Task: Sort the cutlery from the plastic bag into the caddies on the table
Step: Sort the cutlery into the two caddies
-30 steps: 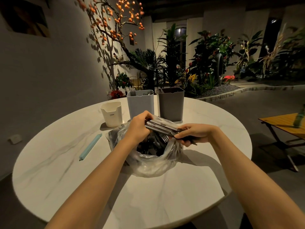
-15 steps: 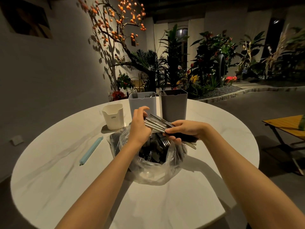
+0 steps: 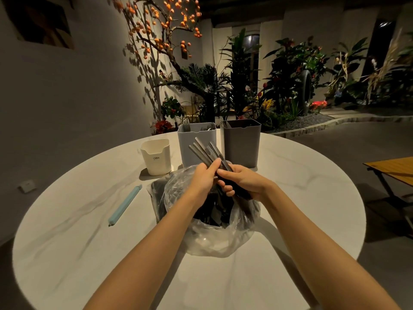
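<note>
Two bare arms reach forward over a round white table [image 3: 67,253] with faint grey streaks. Closest is a clear plastic bag [image 3: 212,240], crinkled and shiny, sitting open on the table; dark cutlery shows inside it, but the pieces are too dark to tell apart. Just above the bag's mouth the two hands meet. The right hand [image 3: 243,182] has its fingers curled round the dark lower end of a bundle of cutlery [image 3: 206,151]. The left hand [image 3: 204,175] pinches the same bundle a little higher up, with thumb and fingers pressed on it. The bundle is a few long, flat, grey metal handles that fan out and point up and away toward the caddies. To the left of the bag lies a long pale blue clip [image 3: 125,205], flat on the table and apart from the bag. Behind the bag stand three caddies in a row: a small cream cup [image 3: 156,156] with small letters on it on the left, a light grey caddy [image 3: 190,144] in the middle with fork tips sticking out of its top, and a dark grey caddy [image 3: 242,144] on the right. The two grey ones stand just beside each other. Farther back are a tree with orange fruit [image 3: 161,25] and leafy plants [image 3: 286,70].
</note>
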Demonstrator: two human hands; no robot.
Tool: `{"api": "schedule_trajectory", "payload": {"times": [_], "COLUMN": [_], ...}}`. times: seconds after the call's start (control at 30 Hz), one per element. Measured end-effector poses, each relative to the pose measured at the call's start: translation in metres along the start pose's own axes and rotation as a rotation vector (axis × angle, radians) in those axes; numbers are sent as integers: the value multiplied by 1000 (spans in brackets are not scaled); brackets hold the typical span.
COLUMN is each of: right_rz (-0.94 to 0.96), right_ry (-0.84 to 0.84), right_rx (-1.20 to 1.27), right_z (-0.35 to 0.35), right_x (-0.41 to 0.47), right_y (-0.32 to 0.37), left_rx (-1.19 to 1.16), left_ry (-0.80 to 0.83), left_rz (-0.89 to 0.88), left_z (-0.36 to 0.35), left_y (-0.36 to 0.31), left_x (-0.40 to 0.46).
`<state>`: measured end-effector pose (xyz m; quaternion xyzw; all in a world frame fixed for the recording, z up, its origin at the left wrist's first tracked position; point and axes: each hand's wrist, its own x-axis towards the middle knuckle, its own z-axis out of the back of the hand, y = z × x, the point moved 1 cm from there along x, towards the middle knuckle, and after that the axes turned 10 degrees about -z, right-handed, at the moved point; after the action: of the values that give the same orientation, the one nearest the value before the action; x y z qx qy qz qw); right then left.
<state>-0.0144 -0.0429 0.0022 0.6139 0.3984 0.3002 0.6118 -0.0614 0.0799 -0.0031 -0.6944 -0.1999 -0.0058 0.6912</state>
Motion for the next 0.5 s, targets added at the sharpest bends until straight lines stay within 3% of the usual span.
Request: {"api": "schedule_trajectory", "payload": {"times": [0.33,0.4,0.5], "right_rz": [-14,-22,-32], "right_ry": [36,27,-10], "right_rx": [-41,-38,-1], "right_z": [1,1,5], "right_x": [-10,-10,-12], "right_y": [-10,-11,-11], "left_rx": [116,193,444], "left_ry": [17,-60,-241], "left_rz": [-57,-104,-343], "left_z": [7,7,14], "left_y": [-5,-3,0], "left_x": [-8,-7,-5]}}
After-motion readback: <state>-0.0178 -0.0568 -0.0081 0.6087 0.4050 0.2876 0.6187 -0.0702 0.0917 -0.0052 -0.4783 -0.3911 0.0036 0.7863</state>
